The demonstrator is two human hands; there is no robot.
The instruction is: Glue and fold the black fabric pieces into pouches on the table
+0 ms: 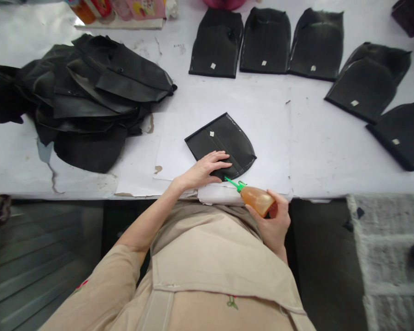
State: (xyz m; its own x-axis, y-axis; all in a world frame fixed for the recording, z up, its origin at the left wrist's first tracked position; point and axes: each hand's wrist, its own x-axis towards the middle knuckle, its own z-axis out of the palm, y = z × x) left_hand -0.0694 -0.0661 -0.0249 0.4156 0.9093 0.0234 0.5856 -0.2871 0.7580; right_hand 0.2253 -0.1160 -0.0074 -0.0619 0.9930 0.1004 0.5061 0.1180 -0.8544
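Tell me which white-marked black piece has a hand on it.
The lone white-marked black piece at picture centre: the left hand lies on it, with a green nozzle at its edge. No hand touches the five others arced beyond.

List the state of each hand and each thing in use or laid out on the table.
Left hand: resting on the near piece, fingers extended.
Right hand: closed around the bottle.
Bottle: tilted, green nozzle at the near piece's edge; contact unclear.
Near piece: lying flat, partly covered.
Five other black pieces: laid out in an arc.
Black pile: heaped loosely.
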